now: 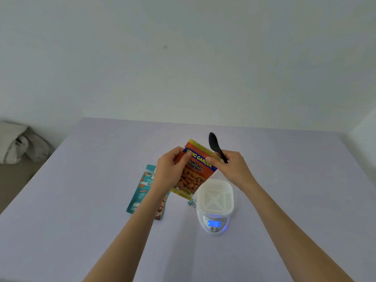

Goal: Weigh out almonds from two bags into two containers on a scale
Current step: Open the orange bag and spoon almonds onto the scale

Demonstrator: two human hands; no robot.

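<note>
An orange and yellow bag of salted almonds (pixel 193 176) is held upright above the table between both hands. My left hand (pixel 171 169) grips its left edge. My right hand (pixel 230 165) pinches the bag's upper right corner and also holds a black spoon (pixel 215 145), whose bowl points up and away. Below and to the right of the bag, a white slotted container (pixel 216 197) sits on a white digital scale (pixel 214 224) whose blue display is lit. A teal almond bag (pixel 142 192) lies flat on the table, partly hidden under my left forearm.
The table (pixel 81 200) has a pale lilac cover and ends at a plain wall behind. A small teal clip (pixel 191 202) lies beside the scale. Crumpled grey cloth (pixel 20 145) sits on the floor at far left.
</note>
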